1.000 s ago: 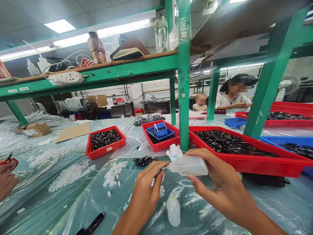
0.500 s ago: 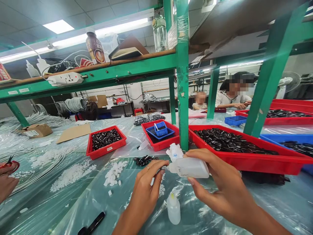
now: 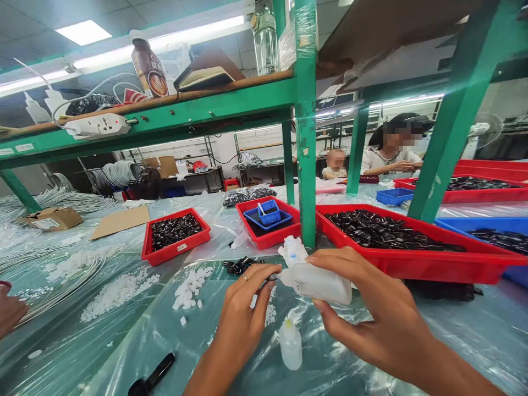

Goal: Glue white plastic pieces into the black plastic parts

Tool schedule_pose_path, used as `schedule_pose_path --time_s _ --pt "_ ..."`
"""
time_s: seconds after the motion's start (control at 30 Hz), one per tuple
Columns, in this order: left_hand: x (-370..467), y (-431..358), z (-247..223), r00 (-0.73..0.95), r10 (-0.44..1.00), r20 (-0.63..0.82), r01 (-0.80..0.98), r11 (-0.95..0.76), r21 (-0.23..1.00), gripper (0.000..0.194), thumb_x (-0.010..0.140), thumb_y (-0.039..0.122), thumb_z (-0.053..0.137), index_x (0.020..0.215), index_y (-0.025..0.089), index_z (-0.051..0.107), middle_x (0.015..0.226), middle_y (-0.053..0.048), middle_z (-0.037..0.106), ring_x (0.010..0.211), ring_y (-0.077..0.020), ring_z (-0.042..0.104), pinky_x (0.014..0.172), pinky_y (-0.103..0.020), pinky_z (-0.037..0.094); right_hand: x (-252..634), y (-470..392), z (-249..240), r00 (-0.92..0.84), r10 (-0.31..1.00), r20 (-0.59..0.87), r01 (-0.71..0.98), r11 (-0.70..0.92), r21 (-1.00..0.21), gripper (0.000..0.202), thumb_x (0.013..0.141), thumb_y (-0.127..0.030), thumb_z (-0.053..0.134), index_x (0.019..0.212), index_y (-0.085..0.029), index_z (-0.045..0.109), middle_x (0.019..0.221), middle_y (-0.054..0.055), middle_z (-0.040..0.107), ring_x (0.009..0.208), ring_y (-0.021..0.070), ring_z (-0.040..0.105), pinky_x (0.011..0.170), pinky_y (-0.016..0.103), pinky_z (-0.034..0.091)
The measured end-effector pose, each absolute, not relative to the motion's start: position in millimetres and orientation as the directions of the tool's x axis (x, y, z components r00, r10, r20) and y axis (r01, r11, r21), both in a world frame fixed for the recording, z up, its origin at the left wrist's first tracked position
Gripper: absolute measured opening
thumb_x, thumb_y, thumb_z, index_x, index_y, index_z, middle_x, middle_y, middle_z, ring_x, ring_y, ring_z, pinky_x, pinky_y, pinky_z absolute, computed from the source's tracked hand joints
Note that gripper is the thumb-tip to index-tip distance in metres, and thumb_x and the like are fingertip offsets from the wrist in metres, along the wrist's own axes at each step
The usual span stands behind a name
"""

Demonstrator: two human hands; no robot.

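My right hand (image 3: 371,308) grips a translucent squeeze bottle (image 3: 319,282), tilted on its side with its nozzle pointing left. In my left hand (image 3: 243,313), thumb and forefinger pinch a small dark piece (image 3: 272,277) at the nozzle tip; the fingers mostly hide it. Below the hands a second small squeeze bottle (image 3: 291,345) stands upright on the plastic-covered table. Just beyond my left fingers lies a small heap of black parts (image 3: 241,266). A crumpled white wad (image 3: 292,250) sits behind the held bottle.
Red trays of black parts stand at the left (image 3: 175,237) and right (image 3: 388,234), with a green post (image 3: 306,165) between. White pieces (image 3: 190,289) lie left of my hands, and a black strip-like object (image 3: 152,377) near the front. A co-worker's hand (image 3: 10,308) shows far left.
The held bottle has rolled and tipped slightly, its base a little lower, while both hands stay together at the nozzle. The view has shifted slightly, and the co-worker's scissors at left have left it.
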State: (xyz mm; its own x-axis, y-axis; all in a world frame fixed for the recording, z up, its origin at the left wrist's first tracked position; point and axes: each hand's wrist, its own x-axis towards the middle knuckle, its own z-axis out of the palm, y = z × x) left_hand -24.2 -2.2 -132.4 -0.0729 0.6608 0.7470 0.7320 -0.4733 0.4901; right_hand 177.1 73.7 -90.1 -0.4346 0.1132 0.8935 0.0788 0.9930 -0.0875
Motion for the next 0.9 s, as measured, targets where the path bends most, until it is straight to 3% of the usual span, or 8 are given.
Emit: schedule_pose_path --time_s 0.63,0.9 --pt "-23.9 -2.5 -132.4 -0.057 0.650 0.758 0.734 -0.488 0.473 0.034 0.099 0.011 0.050 0.123 0.023 0.070 0.114 -0.009 0.073 0.106 -0.0209 0.068 0.088 -0.032 0.058 178.3 69.4 -91.2 -0.443 0.099 0.891 0.066 0.995 -0.077 0.048 0.088 -0.006 0.059 0.132 -0.023 0.052 0.113 0.007 0.066 0.103 0.0220 0.065 0.089 0.036 0.056" --pt "-22.8 -2.9 -129.5 -0.059 0.648 0.759 0.742 -0.480 0.468 0.033 0.099 0.011 0.052 0.124 0.024 0.069 0.111 -0.007 0.073 0.100 -0.0177 0.068 0.087 -0.028 0.056 178.6 68.1 -95.3 -0.436 0.095 0.895 0.083 0.994 -0.065 0.047 0.088 -0.004 0.060 0.132 -0.020 0.052 0.117 0.008 0.064 0.108 0.0202 0.063 0.091 0.032 0.055"
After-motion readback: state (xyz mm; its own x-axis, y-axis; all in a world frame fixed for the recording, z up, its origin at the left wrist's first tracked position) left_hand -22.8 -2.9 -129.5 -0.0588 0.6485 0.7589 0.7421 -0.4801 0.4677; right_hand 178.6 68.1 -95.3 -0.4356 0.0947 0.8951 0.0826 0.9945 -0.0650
